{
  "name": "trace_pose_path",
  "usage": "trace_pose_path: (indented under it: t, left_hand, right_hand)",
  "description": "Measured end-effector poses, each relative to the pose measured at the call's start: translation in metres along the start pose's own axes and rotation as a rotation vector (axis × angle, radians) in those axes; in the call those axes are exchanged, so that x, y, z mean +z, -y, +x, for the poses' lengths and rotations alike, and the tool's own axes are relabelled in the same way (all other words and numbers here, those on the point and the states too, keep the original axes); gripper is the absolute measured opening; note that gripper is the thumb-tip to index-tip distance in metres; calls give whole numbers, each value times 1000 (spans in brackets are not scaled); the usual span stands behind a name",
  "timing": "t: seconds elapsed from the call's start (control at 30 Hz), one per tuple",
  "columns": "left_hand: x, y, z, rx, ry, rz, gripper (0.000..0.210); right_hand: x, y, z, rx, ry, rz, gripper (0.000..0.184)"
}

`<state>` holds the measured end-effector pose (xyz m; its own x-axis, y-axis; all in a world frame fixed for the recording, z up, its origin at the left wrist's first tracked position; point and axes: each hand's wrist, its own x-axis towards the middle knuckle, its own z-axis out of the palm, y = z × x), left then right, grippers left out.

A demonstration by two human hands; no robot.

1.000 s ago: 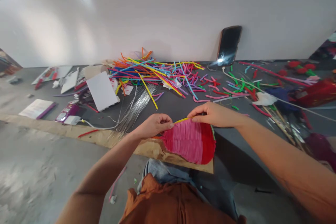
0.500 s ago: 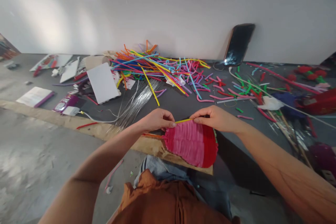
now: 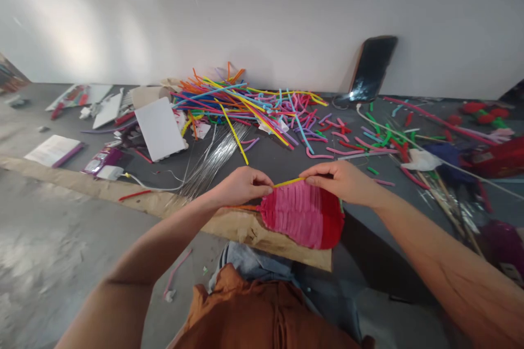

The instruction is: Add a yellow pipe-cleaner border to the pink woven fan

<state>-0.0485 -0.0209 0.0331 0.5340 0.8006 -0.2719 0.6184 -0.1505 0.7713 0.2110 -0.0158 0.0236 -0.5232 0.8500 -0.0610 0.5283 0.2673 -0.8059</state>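
Observation:
A yellow pipe cleaner (image 3: pixel 287 181) runs along the upper edge of a fuzzy pink and red piece (image 3: pixel 301 215) made of rows of pipe cleaners. My left hand (image 3: pixel 248 184) pinches the yellow strip near its left end, with fingertips at the piece's corner. At the other end my right hand (image 3: pixel 333 179) pinches the same strip between thumb and fingers. An orange pipe cleaner (image 3: pixel 243 208) sticks out at the left of the piece, partly hidden by my left wrist. The piece hangs over the brown paper edge (image 3: pixel 245 227) of the table.
A heap of coloured pipe cleaners (image 3: pixel 241 101) lies at the back, with thin metal wires (image 3: pixel 213 161) in front. A phone (image 3: pixel 373 69) leans on the wall, its white cable (image 3: pixel 429 155) running right. A white notepad (image 3: pixel 160 130) and purple device (image 3: pixel 103 161) are left.
The pink and red piece has shifted slightly up and right. My right hand has risen a little, so the yellow pipe cleaner now slants upward to the right.

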Motion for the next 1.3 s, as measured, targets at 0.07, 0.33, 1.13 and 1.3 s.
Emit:
trace_pose_path:
  t: [0.07, 0.33, 1.13, 1.3]
  left_hand:
    - [-8, -13, -3, 155, -179, 182, 18]
    - [12, -18, -33, 859, -558, 911, 12]
    - [60, 23, -31, 680, -315, 747, 9]
    - [60, 23, -32, 680, -354, 711, 15]
  right_hand:
    - [-11, 9, -2, -132, -139, -75, 20]
    - [-1, 17, -51, -663, -400, -576, 22]
    - [64, -24, -84, -355, -317, -595, 17]
    - [68, -15, -85, -313, -356, -637, 19]
